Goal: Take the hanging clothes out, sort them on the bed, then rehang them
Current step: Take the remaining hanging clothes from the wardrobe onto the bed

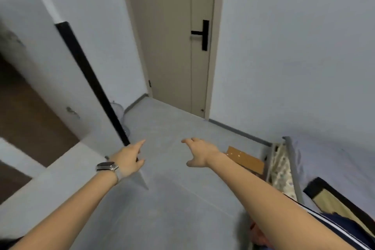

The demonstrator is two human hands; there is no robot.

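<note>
At the left of the view, a white wardrobe door with a long black handle strip (89, 79) stands swung open, its edge slanting down toward the middle of the frame. Beyond that door, the dark brown wardrobe interior (30, 111) shows, though blur hides whether any hanging clothes are inside; no garment can be made out anywhere in the view. The person's left hand (129, 160), with a silver-banded wristwatch (107, 167) on its wrist, is at the lower edge of the door, fingers stretched forward and relaxed; whether they actually touch the door cannot be told. The right hand (199, 153) hovers over the pale grey floor (172, 199), well apart from the left, its fingers spread loosely and holding nothing. Straight ahead stands a closed beige room door (170, 42) with a black lever handle (200, 34). At the right edge lies a bed with a pale blue-grey sheet (332, 160), with a grey metal bed rail (292, 168) along its near side. A flat brown board (246, 160) sits near the foot of the bed, just beyond the right forearm.
</note>
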